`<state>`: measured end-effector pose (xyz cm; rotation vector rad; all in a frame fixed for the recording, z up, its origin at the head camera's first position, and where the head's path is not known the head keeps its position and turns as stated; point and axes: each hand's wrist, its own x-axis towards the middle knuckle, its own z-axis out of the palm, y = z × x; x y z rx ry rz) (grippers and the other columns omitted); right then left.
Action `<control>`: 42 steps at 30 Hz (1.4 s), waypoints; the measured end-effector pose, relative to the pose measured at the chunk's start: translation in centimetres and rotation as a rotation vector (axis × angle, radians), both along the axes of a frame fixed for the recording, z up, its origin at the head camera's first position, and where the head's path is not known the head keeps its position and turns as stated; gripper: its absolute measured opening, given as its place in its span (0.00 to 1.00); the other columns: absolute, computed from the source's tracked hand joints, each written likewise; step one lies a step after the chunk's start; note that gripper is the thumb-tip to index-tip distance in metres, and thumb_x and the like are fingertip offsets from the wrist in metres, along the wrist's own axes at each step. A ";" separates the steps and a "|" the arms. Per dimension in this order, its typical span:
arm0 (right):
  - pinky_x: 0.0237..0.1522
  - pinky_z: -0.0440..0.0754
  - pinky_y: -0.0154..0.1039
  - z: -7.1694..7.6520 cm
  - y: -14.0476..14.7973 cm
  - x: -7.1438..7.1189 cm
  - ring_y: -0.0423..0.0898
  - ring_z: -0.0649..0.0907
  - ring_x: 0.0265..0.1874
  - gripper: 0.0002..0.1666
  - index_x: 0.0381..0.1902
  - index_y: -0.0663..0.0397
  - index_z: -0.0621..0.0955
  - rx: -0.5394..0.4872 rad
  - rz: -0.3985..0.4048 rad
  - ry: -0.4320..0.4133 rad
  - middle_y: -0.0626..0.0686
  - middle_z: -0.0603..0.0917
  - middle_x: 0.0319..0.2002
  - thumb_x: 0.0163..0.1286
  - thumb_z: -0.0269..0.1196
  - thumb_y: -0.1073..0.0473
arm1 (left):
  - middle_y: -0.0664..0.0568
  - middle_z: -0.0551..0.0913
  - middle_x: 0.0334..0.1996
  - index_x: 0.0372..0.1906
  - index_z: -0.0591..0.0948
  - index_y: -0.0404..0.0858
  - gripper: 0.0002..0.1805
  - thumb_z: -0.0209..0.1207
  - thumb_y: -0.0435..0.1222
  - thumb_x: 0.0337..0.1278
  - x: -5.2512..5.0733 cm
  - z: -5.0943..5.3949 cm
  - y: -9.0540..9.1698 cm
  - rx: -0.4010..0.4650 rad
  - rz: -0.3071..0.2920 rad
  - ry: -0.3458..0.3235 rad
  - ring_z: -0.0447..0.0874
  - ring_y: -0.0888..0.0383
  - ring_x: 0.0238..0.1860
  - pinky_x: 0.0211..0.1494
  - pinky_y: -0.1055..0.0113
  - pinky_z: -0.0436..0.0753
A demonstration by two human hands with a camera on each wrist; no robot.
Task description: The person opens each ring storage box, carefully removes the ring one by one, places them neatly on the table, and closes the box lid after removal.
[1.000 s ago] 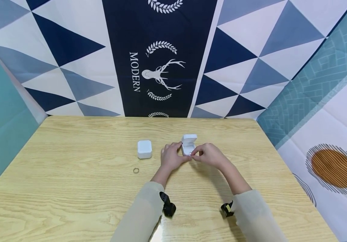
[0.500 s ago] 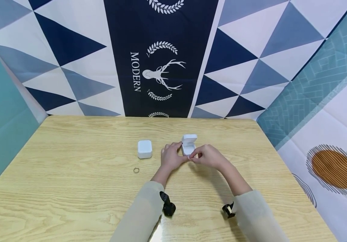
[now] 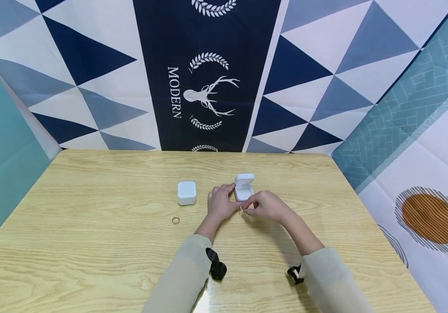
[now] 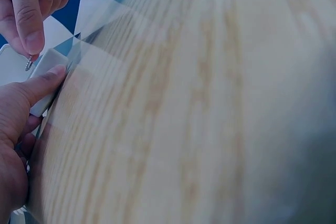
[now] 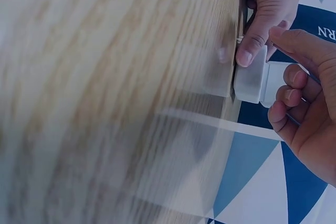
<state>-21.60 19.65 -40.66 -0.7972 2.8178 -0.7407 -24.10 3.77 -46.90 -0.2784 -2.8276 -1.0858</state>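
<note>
A small white ring box (image 3: 244,179) stands with its lid raised near the back of the table. My left hand (image 3: 221,203) grips its lower part, the thumb across the front side, as the left wrist view also shows. Just in front of the box, my right hand (image 3: 267,206) pinches a small silver ring (image 4: 29,64) between thumb and forefinger. This ring is held above the tabletop, close to the left thumb. The inside of the box is too small to make out.
A second white box (image 3: 186,193), its lid down, stands to the left. Another ring (image 3: 175,220) lies in front of it on the wooden table (image 3: 91,243). Patterned cloth (image 3: 208,87) hangs along the table's back edge.
My right hand has drawn the ring from the open box's front edge slightly left and toward me. My left hand has stayed on the box.
</note>
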 end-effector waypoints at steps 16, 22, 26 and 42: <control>0.19 0.63 0.28 0.1 -0.5 0.3 0.35 0.68 0.16 0.04 0.27 0.53 0.87 0.022 0.023 -0.031 0.43 0.76 0.15 0.58 0.67 0.60 | 0.54 0.78 0.57 0.62 0.73 0.46 0.40 0.68 0.55 0.40 -0.1 0.0 -0.1 0.004 0.008 -0.013 0.71 0.54 0.53 0.54 0.61 0.65; 0.20 0.65 0.27 0.0 -0.6 0.3 0.34 0.69 0.17 0.04 0.27 0.52 0.87 0.013 0.050 -0.031 0.43 0.77 0.15 0.57 0.67 0.59 | 0.54 0.78 0.57 0.62 0.73 0.46 0.39 0.68 0.54 0.41 0.0 0.1 -0.1 0.002 0.009 -0.011 0.72 0.54 0.53 0.53 0.61 0.65; 0.20 0.65 0.27 0.1 -0.7 0.3 0.34 0.69 0.17 0.03 0.27 0.52 0.87 0.014 0.057 -0.037 0.43 0.77 0.15 0.57 0.67 0.59 | 0.54 0.78 0.57 0.62 0.73 0.46 0.38 0.68 0.54 0.42 0.0 0.1 -0.1 -0.002 0.007 -0.017 0.72 0.54 0.53 0.53 0.61 0.65; 0.21 0.67 0.28 0.1 -1.2 0.6 0.34 0.70 0.17 0.04 0.27 0.50 0.88 0.037 0.112 -0.053 0.42 0.78 0.15 0.57 0.67 0.59 | 0.54 0.78 0.58 0.63 0.73 0.45 0.39 0.67 0.55 0.41 -0.1 0.1 0.0 0.004 0.007 -0.026 0.71 0.54 0.54 0.53 0.60 0.65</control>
